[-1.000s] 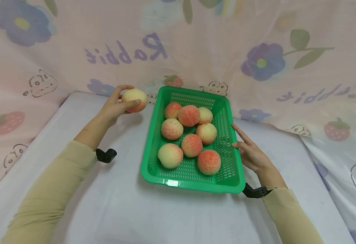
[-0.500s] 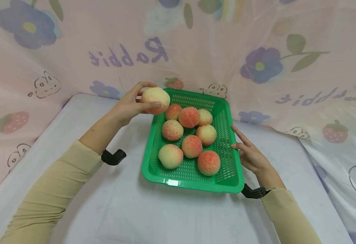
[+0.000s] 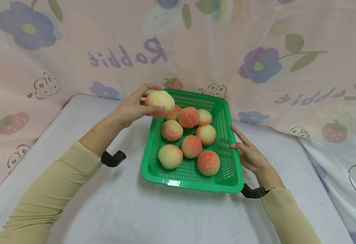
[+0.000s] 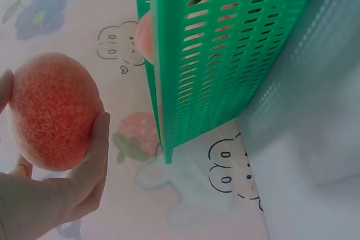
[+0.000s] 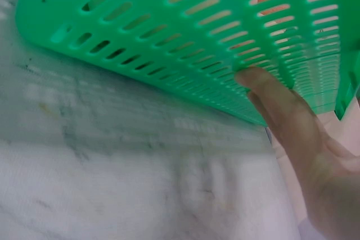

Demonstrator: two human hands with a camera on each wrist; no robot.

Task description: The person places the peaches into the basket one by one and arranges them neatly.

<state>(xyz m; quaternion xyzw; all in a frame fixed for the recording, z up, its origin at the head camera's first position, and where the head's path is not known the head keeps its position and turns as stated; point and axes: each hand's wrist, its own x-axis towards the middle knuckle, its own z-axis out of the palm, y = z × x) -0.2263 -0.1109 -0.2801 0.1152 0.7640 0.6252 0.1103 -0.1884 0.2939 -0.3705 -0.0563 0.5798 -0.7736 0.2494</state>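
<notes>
My left hand (image 3: 132, 109) grips a pale yellow and red peach (image 3: 160, 101), fingers and thumb around its sides. In the head view the peach overlaps the back left corner of a green plastic basket (image 3: 193, 185). The left wrist view shows the peach's red side (image 4: 55, 111) beside the basket's slotted wall (image 4: 225, 43). Several peaches lie inside the basket, among them a red one (image 3: 208, 162) at the front and a pale one (image 3: 170, 156) at front left. My right hand (image 3: 252, 156) touches the basket's right side, its extended fingers (image 5: 281, 102) against the outer wall.
The basket stands on a table with a white cover (image 3: 120, 203). Behind it hangs a pink cloth (image 3: 196, 51) printed with flowers, rabbits and strawberries. A black wrist device (image 3: 113, 158) sits on the left wrist, another black device (image 3: 253, 191) on the right.
My left hand has carried the peach rightward from beside the basket to over its back left corner. The right hand and the basket have stayed in place.
</notes>
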